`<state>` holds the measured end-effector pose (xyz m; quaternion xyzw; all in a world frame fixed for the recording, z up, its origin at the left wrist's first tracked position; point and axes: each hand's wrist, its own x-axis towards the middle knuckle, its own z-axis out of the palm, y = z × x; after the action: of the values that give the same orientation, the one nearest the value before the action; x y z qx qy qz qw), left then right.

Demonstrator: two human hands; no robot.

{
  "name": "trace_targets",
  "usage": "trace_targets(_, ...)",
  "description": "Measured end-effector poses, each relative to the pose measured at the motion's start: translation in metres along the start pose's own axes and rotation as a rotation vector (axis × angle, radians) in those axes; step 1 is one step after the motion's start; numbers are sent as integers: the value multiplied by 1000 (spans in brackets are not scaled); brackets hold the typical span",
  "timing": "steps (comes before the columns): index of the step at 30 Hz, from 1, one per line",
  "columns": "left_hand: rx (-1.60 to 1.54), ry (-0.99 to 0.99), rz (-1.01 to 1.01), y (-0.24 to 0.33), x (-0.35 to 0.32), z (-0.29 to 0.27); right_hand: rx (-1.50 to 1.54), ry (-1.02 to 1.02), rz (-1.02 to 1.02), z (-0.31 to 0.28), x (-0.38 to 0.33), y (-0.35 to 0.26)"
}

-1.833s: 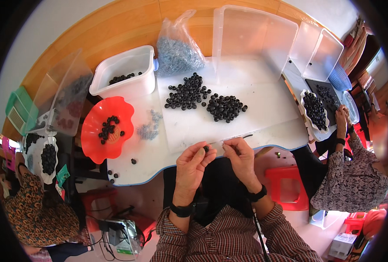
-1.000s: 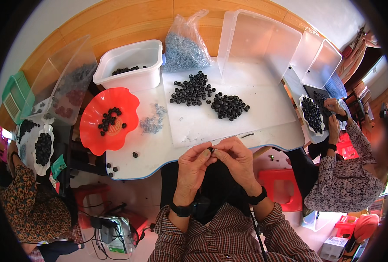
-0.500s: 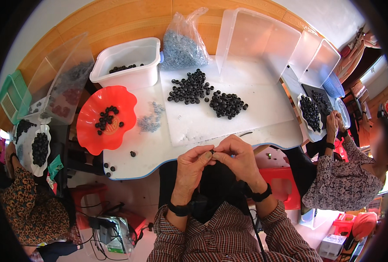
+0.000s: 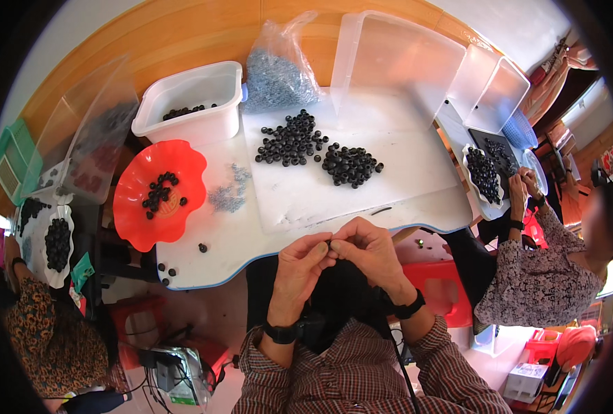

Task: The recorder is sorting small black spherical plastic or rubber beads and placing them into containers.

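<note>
My left hand (image 4: 299, 270) and my right hand (image 4: 374, 259) meet at the table's front edge, fingertips pinched together. Between them shows a bit of a small black round piece (image 4: 330, 243); the fingers hide most of it. Beyond my hands, two heaps of black bead-like pieces with holes lie on a white sheet (image 4: 286, 207): a looser heap (image 4: 289, 141) and a tighter heap (image 4: 350, 165). Small clear bluish bits (image 4: 229, 192) are scattered left of the sheet. A red wavy-rimmed bowl (image 4: 130, 200) farther left holds more black pieces.
A white tub (image 4: 189, 131) with black pieces and a bag of bluish bits (image 4: 279, 79) stand at the back. A clear plastic bin (image 4: 396, 62) stands behind the sheet. Loose black pieces (image 4: 202, 248) lie near the left edge. Co-workers sit at both sides, one in a patterned shirt (image 4: 534, 283).
The whole view has shifted slightly, so the table sits a little farther left. Both hands stay pinched together in nearly the same place, with small finger movements.
</note>
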<state>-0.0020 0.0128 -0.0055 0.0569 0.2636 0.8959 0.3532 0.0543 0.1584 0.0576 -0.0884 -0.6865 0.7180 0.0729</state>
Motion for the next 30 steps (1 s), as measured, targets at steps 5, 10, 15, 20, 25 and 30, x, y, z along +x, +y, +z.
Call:
trace_targets(5, 30, -13, -2, 2, -2, -1, -19, 5, -2, 0, 0, 4)
trace_targets(10, 12, 2, -16, 3, -1, -1, -63, -51, 48, -3, 3, -6)
trace_targets(15, 30, 44, -8, 3, -2, -4, -301, 40, 40, -17, 14, -8)
trace_targets(20, 18, 35, -5, 1, -1, -5, -599, 214, -151, -35, 28, 2)
trace_targets(25, -6, 17, 5, 3, -1, -7, -600, 322, -168, -48, 40, 8)
trace_targets(30, -30, -13, -4, 3, 1, -9, -608, 214, -202, -30, 46, 5)
